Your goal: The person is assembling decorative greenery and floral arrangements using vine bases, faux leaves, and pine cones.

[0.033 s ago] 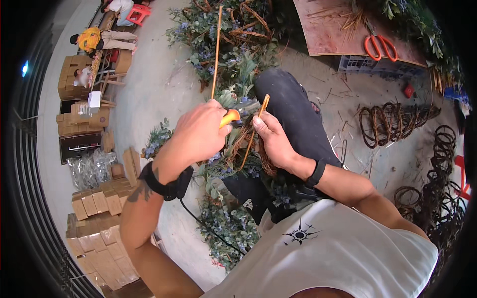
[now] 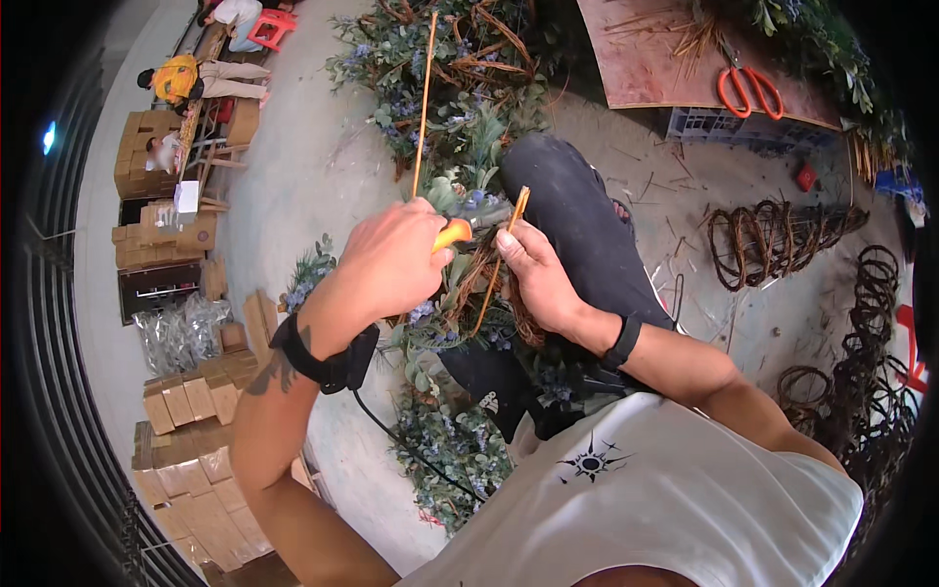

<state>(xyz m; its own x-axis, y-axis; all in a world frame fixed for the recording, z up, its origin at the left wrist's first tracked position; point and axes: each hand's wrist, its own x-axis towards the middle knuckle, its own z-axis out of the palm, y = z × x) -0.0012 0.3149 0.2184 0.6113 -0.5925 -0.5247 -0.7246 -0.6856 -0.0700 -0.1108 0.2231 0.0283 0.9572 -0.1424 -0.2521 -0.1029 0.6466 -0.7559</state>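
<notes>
In the head view, the left hand (image 2: pixel 391 259) is curled firmly round an orange-handled tool (image 2: pixel 453 233), most of whose handle the fist covers; its metal head points at a thin stick (image 2: pixel 520 207), but whether it touches cannot be told; the right hand (image 2: pixel 536 274) pinches that stick between thumb and fingers, beside the dark trouser knee (image 2: pixel 553 171), its lower length partly behind the thumb; a long cane (image 2: pixel 424 108) runs behind the left fist, so its hold is unclear; the leafy garland (image 2: pixel 460 98) beneath is partly hidden by hands and leg; red-handled scissors (image 2: pixel 750 93) lie near the lower edge of a reddish board (image 2: pixel 636 59), whose upper edge is cut off; vine coils (image 2: pixel 866 303) at the right blur into the dark rim.
</notes>
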